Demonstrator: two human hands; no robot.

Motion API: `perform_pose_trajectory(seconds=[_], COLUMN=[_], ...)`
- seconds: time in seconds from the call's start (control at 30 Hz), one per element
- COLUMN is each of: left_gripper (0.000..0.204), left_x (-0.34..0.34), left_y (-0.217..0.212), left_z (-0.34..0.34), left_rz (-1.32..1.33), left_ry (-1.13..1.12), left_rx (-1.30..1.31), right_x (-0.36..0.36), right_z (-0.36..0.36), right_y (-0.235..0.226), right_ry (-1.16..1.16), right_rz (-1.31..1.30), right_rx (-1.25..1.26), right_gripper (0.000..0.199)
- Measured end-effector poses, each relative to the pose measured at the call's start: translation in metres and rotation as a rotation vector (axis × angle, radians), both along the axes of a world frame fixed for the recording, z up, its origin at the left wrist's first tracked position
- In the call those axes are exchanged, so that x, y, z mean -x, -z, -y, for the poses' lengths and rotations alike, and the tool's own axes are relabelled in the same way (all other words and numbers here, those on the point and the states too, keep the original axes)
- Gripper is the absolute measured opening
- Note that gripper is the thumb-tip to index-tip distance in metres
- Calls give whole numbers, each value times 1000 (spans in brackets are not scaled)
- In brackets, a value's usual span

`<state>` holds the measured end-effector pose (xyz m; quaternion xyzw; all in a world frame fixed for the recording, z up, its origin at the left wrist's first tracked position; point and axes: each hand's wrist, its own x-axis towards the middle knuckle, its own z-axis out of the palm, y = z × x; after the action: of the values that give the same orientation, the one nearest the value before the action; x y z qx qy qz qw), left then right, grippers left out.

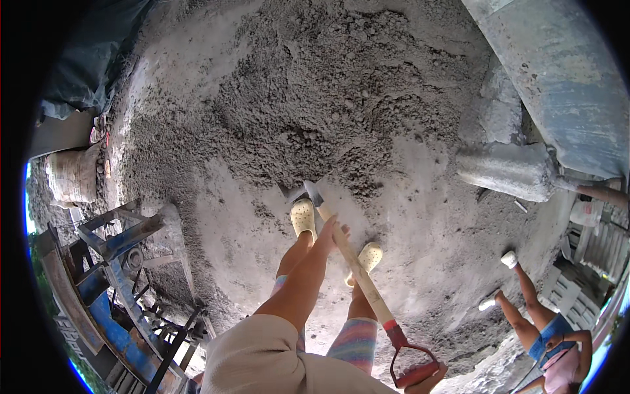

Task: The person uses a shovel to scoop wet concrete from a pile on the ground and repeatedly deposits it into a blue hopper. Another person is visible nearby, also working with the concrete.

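Observation:
A shovel (pixel 365 278) slants across the view in front of me, with a pale wooden shaft and a red D-shaped handle. My left hand (pixel 335 234) is closed around the lower shaft, just above the metal socket. At the lower edge, my right hand (pixel 428 381) grips the red crossbar of the handle and is partly cut off by the frame. The shovel's metal blade (pixel 295 193) rests low at the ground, just beyond my left cream clog (pixel 302 217), and is partly hidden. Past the blade lies a broad spread of grey, crumbly wet mix (pixel 321 105).
Blue metal machinery (pixel 115 279) stands at the left, below a full sack (pixel 71 176). On the right are a dusty cement-coated bag (pixel 508 169), a grey-blue sheet (pixel 577 85) and stacked hollow blocks (pixel 569 292). Another person (pixel 554 338) stands at lower right.

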<state>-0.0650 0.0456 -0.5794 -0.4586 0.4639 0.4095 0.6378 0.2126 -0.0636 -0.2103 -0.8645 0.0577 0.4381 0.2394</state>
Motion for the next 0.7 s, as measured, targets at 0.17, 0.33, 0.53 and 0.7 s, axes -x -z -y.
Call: perform_pose_trajectory(seconds=[0.17,0.33,0.53,0.7], left_gripper=[20,23,24,22], left_x=[-3,-39,-64,-108], left_y=[57,69,51,-27], left_z=[32,14,32,16], left_rz=[4,46,-61,-63], left_ry=[37,95,56,55], left_rx=[-160,-134,-41,-89], right_x=[-69,-117,-118,-150], right_z=[61,84,-6,-15], right_y=[71,104,87,37], right_ry=[691,354,497,315], right_rz=[-298,-404,-177,60], right_rx=[-133,-219,-122,-120], right_gripper=[44,47,46,44])
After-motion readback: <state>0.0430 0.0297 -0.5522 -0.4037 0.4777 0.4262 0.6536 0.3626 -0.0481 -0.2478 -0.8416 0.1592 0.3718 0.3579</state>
